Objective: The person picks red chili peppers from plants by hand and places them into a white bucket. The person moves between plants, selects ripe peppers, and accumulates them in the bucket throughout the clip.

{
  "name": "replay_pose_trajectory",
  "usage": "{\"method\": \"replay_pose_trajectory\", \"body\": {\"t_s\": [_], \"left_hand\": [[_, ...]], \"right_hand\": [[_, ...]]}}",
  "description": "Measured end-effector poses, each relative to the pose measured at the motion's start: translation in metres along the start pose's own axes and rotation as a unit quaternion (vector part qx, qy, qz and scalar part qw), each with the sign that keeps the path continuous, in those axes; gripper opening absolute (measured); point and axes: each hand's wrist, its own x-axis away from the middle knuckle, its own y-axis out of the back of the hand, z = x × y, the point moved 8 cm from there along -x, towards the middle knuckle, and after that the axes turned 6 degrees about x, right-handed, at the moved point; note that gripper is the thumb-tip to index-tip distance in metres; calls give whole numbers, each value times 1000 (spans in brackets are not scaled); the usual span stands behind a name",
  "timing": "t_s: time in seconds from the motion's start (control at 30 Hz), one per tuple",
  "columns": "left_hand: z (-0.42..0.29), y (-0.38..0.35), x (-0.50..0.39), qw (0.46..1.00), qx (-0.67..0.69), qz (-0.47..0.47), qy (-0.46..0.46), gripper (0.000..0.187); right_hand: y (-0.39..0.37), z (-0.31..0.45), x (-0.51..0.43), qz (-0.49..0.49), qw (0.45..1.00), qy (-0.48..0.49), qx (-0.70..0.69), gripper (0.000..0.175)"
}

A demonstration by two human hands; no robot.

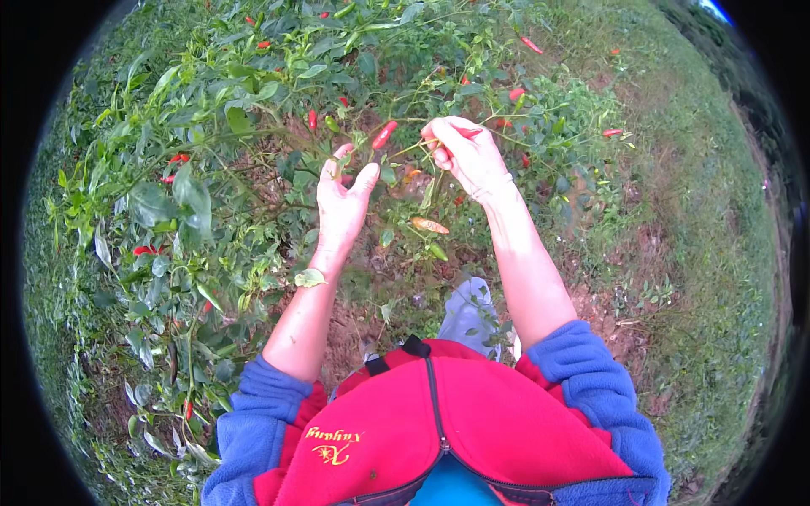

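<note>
My right hand (471, 158) is closed at a thin chili stem (411, 149), with red chili pepper showing between its fingers. Most of that fruit is hidden. To its left, my left hand (342, 205) is raised among the twigs, thumb and fingers apart. A glossy red chili pepper (384, 135) stands just above the left thumb, apart from it. Below and between the hands hang an orange, spotted chili pepper (429, 225) and a green one (438, 251). A pale leaf (310, 277) lies against my left wrist.
Leafy chili plants (171, 209) spread across the left and far side, bearing several red fruits, such as a cluster (147, 250) at left. Branches (538, 117) reach to the right. Low grass (702, 265) covers the right side, with bare reddish soil (610, 322) beside my right arm.
</note>
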Motion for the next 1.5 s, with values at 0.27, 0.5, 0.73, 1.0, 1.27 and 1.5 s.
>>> {"method": "replay_pose_trajectory", "body": {"t_s": [0.27, 0.5, 0.73, 1.0, 1.27, 1.5], "left_hand": [[-46, -2, 22, 993, -84, 29, -78, 24], [-82, -33, 34, 959, -93, 161, -213, 22], [-66, -34, 39, 972, -47, 206, -101, 18], [-38, -27, 39, 979, 56, 169, 101, 15], [-35, -14, 32, 951, -209, 217, 66, 31], [7, 2, -2, 977, -173, 116, 56, 38]], "right_hand": [[-16, 54, 26, -18, 987, 88, 137, 12], [-45, 65, 49, 46, 972, 103, 206, 16], [-47, 62, 57, 21, 967, 97, 233, 15], [-78, 83, 84, 14, 863, 308, 400, 10], [-15, 34, 6, 8, 962, 94, 257, 20], [-64, -10, -22, 160, 980, -73, 97, 14]]}}
